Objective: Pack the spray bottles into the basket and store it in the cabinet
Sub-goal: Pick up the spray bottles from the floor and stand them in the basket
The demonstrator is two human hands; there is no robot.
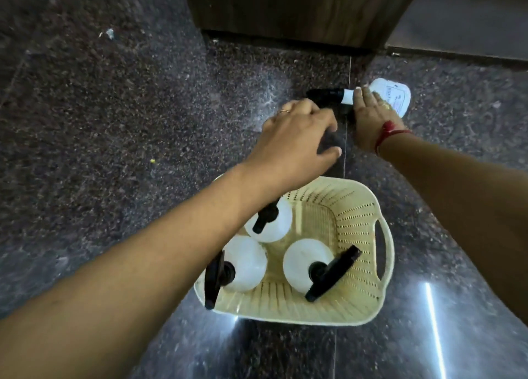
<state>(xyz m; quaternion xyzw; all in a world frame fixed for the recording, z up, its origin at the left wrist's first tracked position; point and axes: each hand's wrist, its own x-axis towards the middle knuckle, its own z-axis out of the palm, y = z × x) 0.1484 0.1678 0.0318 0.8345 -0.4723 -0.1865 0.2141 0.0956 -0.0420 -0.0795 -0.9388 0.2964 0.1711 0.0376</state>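
White plastic with a black trigger head, the last loose bottle lies on its side on the dark granite floor, well beyond the basket and near the foot of the wooden cabinet. Its head points left, its labelled base right. The right hand lies over its neck and shoulder, fingers together and pressed down on it. Whether they have curled under it I cannot tell, since the palm hides that side. Taking it at the neck seems sensible: that is the narrow part, easy to close a hand round and swing upright.

The left hand hovers between the bottle and the basket, fingers loosely curled and apart, holding nothing. It is probably there to steady the trigger end or help with the lift.

The basket, cream and perforated with a side handle, sits on the floor nearest the person. Three bottles stand upright in it, crowded to its left and near side: one at the back partly under the left forearm, one front left, one front middle. The back right corner is bare, likely room for the fourth. Storing the basket is not yet begun.
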